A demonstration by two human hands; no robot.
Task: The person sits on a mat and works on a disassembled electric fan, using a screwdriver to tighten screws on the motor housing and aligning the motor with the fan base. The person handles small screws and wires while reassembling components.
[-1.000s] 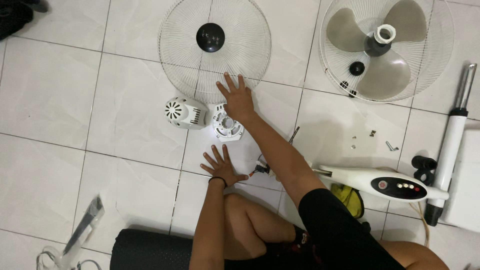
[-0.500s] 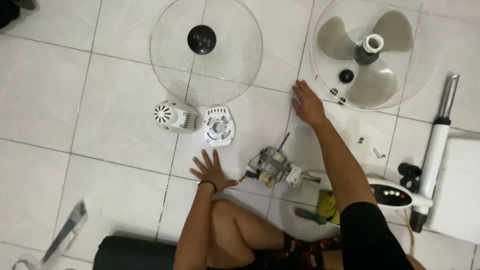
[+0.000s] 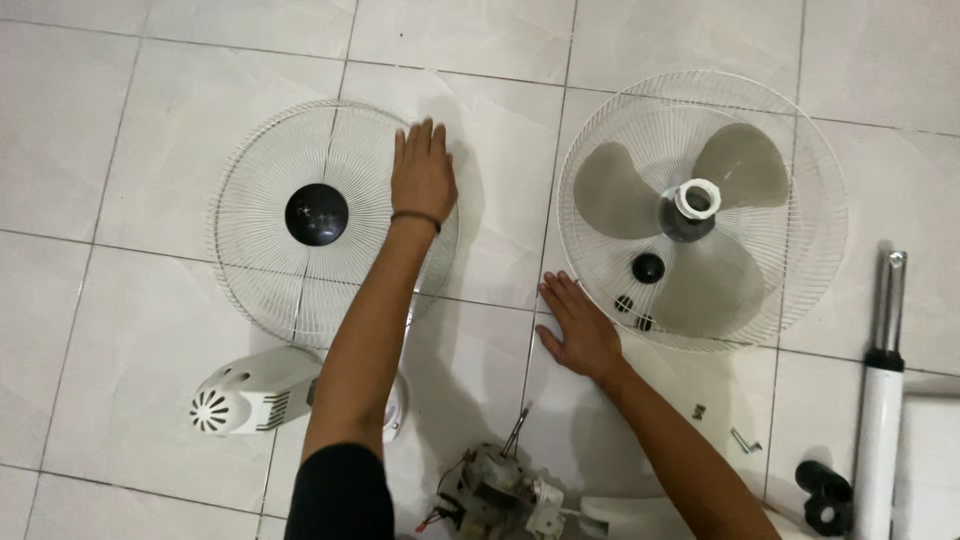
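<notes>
White tiled floor, left hand on front grille, right hand flat

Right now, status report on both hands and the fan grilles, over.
Left hand flat on front grille. Right hand flat on floor beside rear grille. Nothing between them.

no packages in view, no labels or stickers readable on any part, no signs, no screens or displays, just bare white floor tiles and unmarked fan parts, nothing printed that can be made out
</notes>
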